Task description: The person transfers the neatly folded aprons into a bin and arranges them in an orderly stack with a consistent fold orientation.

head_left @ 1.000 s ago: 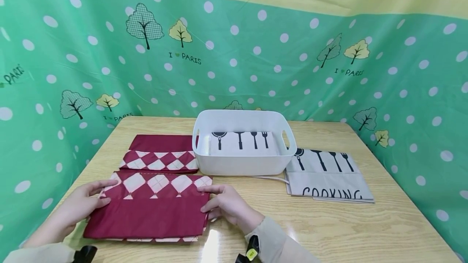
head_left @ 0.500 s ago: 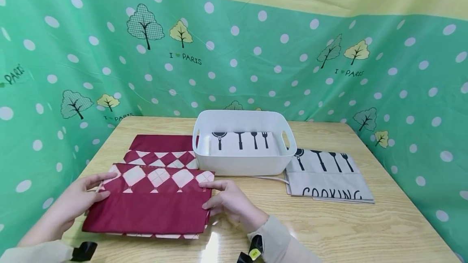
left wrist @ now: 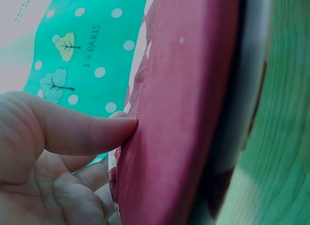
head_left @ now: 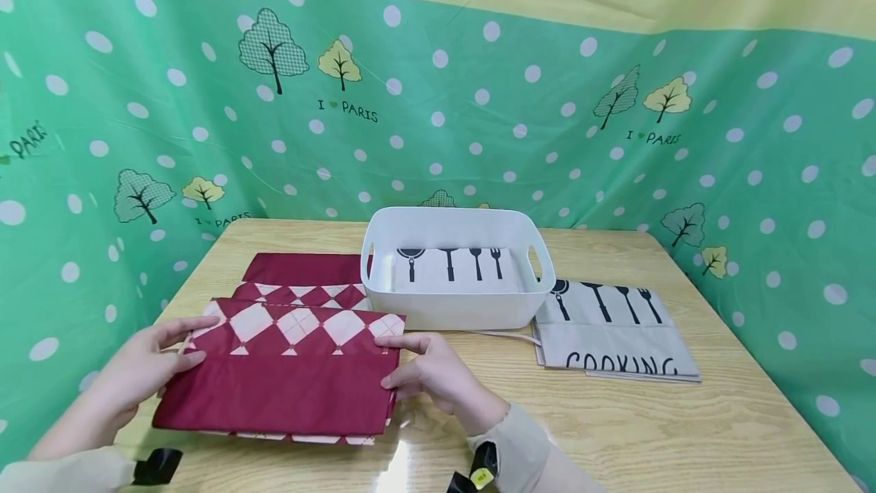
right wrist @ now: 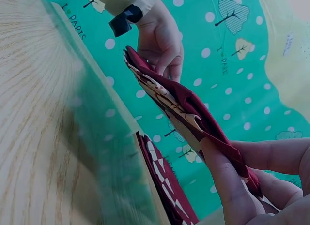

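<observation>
A folded dark red cloth with a band of white diamonds (head_left: 280, 390) is held by both hands above the near left of the table. My left hand (head_left: 140, 364) pinches its left edge, thumb on top; the left wrist view shows the thumb (left wrist: 92, 133) pressed on the red fabric (left wrist: 169, 109). My right hand (head_left: 438, 375) pinches the right edge between thumb and fingers. Seen edge-on in the right wrist view, the layered cloth (right wrist: 179, 101) hangs clear of the tabletop. Behind it lies a second folded red diamond cloth (head_left: 308, 268), partly covered.
A white plastic basket (head_left: 452, 312) with handle holes stands at the back middle. Inside lies a folded white cloth printed with black utensils (head_left: 455, 268). To its right is a folded grey cloth lettered COOKING (head_left: 616, 337), with a thin strap (head_left: 506, 335) beside it.
Both hands have lifted the red cloth off the table and moved it slightly away from me. Its far edge now overlaps more of the second red cloth. The basket and grey cloth stay put.
</observation>
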The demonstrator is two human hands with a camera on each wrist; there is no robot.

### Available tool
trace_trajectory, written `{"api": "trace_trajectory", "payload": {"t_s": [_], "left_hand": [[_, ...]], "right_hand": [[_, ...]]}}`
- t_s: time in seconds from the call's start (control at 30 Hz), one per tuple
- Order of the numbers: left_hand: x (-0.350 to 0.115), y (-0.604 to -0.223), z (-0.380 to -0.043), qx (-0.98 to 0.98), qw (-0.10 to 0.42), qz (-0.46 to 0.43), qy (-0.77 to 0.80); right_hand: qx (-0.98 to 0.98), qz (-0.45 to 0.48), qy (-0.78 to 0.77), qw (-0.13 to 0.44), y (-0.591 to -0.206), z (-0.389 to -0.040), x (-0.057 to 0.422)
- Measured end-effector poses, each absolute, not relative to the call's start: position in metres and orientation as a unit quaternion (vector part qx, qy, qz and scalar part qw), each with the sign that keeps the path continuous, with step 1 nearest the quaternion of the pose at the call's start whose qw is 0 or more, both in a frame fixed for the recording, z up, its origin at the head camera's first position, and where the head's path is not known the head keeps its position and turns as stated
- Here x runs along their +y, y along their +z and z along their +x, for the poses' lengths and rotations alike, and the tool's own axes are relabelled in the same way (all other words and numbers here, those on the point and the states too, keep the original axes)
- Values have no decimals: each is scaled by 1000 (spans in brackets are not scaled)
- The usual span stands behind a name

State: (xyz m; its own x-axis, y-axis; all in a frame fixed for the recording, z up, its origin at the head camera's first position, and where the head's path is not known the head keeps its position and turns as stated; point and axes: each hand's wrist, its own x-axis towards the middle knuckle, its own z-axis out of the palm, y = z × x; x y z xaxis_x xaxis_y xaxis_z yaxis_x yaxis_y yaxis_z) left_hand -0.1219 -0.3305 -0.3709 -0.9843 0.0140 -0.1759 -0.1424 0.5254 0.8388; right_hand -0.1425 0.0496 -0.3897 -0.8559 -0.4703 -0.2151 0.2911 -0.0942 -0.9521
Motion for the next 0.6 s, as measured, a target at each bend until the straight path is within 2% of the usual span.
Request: {"api": "trace_trajectory", "payload": {"t_s": [0.6], "left_hand": [[-325,-357,-122,865,75,-36,494]], "right_hand": [[625,-89,-735,247,-378,-143,56]]}}
